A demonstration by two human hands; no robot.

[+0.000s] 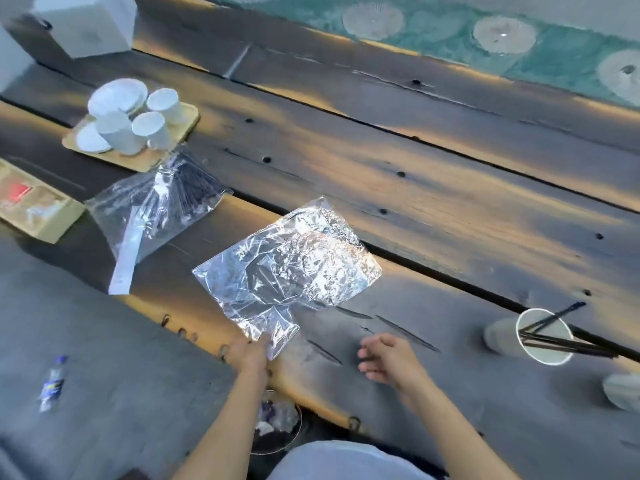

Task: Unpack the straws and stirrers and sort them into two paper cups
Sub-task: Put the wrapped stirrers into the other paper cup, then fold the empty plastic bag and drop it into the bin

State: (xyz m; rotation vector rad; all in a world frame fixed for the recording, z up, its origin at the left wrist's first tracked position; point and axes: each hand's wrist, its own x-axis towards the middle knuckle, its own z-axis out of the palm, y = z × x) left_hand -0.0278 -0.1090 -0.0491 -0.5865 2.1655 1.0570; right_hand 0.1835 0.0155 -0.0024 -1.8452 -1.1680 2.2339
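Note:
My left hand [250, 351] pinches the near corner of a crumpled clear plastic bag [291, 261] that lies flat on the dark wooden table and looks empty. My right hand [386, 358] hovers just right of it, fingers loosely curled, holding nothing. At the right a white paper cup [502, 337] lies tilted with several black straws [568, 341] sticking out of its mouth. A second clear bag [156, 209], holding black stirrers or straws, rests at the left with a white paper strip hanging from it. Part of another white cup [623, 391] shows at the right edge.
A wooden tray [187, 124] with several white paper cups and lids sits at the back left. A tan box [34, 206] lies at the left edge and a white box [86, 22] in the far corner. A small bottle [52, 384] lies on the grey floor.

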